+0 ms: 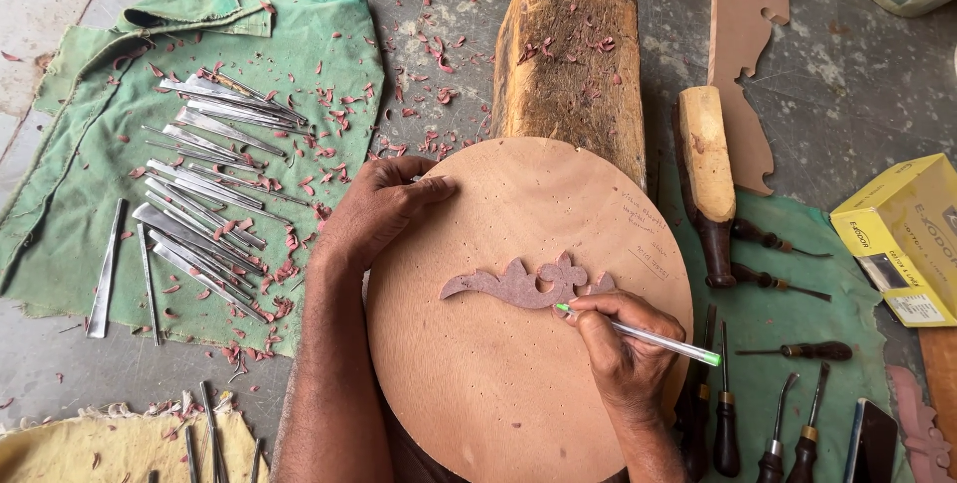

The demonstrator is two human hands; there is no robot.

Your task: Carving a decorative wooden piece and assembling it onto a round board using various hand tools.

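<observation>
Watching through the head camera, I saw the right hand (623, 348) closed around a green-capped pen (643, 335), its tip touching the lower edge of the scrolled cutout (523, 285) that lay flat near the middle of the round wooden board (478, 393). The left hand (374, 209) rested spread on the board's upper left rim, holding nothing, only pressing down. I judged the cutout the weak point: no finger pinned it, so sideways pen pressure could nudge it and spoil the line. The board, propped against the wooden block (568, 64), might also rock if that left palm eased.
</observation>
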